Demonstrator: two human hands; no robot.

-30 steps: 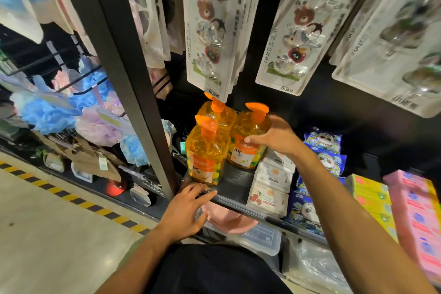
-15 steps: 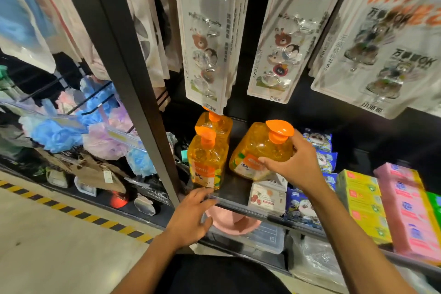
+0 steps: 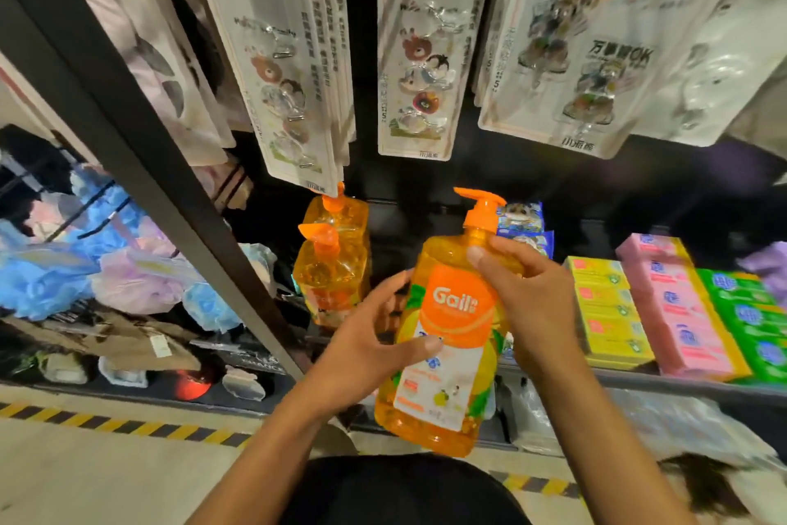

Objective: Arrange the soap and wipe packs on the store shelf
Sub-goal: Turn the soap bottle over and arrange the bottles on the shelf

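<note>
Soap bottle (image 3: pixel 451 303) held — boxes (image 3: pixel 609 311) right, cards (image 3: pixel 419 56) overhead

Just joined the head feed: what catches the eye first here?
A big orange soap bottle fills the centre, gripped by the right hand near its pump and the left hand at its side. Two matching bottles stand on the shelf behind it to the left; yellow, pink and green boxes are stacked to the right.
</note>
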